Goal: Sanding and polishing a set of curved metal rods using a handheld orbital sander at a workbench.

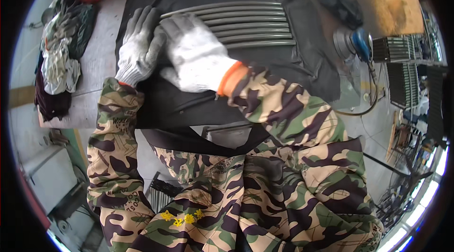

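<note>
Several grey metal rods (255,30) lie side by side on a black cloth (189,105) that covers the table. My right hand (196,51), in a white knit glove with grey fingers and an orange cuff, reaches across over their left ends and hides them. Its fingers are stretched out flat, with the thumb apart. Just left of the rods, my left hand (138,46) in a matching glove rests palm down on the cloth. Its fingers point away from me and nothing shows in its grasp. The two gloves are close together near the thumb of the left one.
A blue power tool with a round disc (362,44) stands at the right, its hose (373,98) curving down. Beyond it are a tan board (392,1) and racks of dark bars (402,79). Crumpled gloves and cloths (59,67) lie along the left side.
</note>
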Motion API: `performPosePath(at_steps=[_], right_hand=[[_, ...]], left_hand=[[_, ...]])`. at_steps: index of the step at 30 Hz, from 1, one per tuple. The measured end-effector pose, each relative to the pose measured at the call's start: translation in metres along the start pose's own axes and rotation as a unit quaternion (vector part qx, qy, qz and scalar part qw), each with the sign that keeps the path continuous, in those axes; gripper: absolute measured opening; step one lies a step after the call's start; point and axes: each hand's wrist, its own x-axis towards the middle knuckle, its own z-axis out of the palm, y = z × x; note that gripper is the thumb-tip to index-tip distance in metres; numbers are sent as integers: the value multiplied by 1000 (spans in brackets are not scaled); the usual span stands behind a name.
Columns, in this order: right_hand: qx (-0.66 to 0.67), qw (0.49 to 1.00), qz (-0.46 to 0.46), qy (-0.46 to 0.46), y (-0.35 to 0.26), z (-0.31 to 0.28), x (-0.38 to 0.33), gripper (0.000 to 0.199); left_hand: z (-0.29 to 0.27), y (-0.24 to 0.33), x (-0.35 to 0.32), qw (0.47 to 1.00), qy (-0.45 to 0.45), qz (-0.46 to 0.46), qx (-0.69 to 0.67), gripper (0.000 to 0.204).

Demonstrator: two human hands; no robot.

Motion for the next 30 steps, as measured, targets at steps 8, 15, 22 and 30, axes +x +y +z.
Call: performPosePath(at_steps=[8, 15, 22, 30], right_hand=[[-88, 990, 94, 59, 108, -70, -96, 67], [-102, 974, 151, 133, 129, -75, -113, 50], [-72, 982, 164, 56, 25, -18, -28, 57], [-14, 991, 112, 75, 48, -5, -31, 51]], left_hand=[[-4, 7, -1, 997, -27, -35, 59, 84], [2, 20, -25, 994, -59, -51, 80, 80], [0, 15, -26, 995, -92, -24, 14, 69], [8, 2, -38, 993, -92, -1, 77, 70]])
